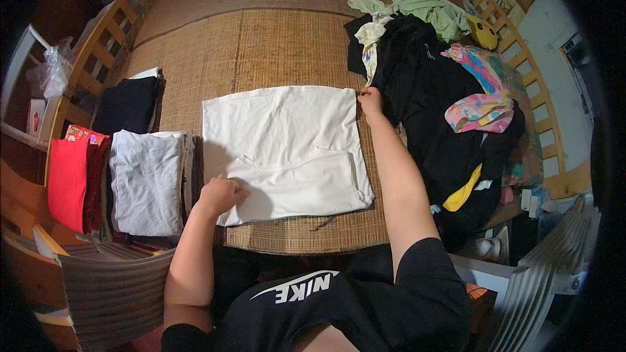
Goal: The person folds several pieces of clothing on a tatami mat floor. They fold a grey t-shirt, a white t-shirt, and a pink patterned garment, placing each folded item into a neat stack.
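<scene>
A white T-shirt (287, 124) lies on the woven mat in front of me, its near part folded over toward the far side so that the neckline shows across the middle. At the near left edge of the fold, my left hand (222, 194) is closed on the cloth with bent fingers; its fingertips are partly hidden. My right hand (370, 103) pinches the shirt's far right corner, the arm stretched forward along the shirt's right side.
On the left stand folded stacks: grey-white cloth (147, 179), red cloth (68, 182) and black cloth (127, 104). Loose black clothes (430, 104) heap up on the right, with a pink patterned cloth (479, 113) on top. Wooden rails (98, 49) edge the bed. A yellow plush (482, 32) lies far right.
</scene>
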Tool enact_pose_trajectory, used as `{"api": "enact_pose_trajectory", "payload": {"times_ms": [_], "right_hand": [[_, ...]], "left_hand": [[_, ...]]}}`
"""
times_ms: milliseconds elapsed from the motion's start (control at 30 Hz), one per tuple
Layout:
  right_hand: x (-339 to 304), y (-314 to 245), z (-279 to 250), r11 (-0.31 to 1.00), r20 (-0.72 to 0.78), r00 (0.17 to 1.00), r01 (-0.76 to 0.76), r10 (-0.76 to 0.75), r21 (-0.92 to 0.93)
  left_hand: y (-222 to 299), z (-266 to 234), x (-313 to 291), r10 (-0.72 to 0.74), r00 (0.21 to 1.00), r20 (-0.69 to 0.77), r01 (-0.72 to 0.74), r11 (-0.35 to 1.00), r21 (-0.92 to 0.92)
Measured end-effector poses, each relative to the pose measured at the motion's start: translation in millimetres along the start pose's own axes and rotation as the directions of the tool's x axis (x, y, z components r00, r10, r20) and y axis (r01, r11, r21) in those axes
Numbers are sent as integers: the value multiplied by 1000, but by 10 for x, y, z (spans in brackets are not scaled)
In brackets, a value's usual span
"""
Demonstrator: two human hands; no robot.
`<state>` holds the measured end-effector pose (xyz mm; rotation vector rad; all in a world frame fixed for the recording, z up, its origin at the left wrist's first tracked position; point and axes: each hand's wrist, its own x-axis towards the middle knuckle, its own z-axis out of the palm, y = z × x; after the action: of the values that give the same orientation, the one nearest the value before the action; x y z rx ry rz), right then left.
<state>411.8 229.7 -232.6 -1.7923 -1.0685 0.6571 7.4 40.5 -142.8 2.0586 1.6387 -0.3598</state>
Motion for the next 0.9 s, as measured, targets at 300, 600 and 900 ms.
{"api": "enact_pose_trajectory", "payload": {"times_ms": [300,600,900], "right_hand": [[-68,6,185,949,134,988,110,-73,-297],[-367,-14,101,913,-92,965,197,-244,-357],[-1451,-256,-495,592,342,887,100,312,-800]], "left_hand": [[33,-14,-32,2,999,-44,-2,1000,7],[-179,130,94,79,994,-72,-82,996,-37],[-300,236,171,77,954,-291,-115,987,-113]]}}
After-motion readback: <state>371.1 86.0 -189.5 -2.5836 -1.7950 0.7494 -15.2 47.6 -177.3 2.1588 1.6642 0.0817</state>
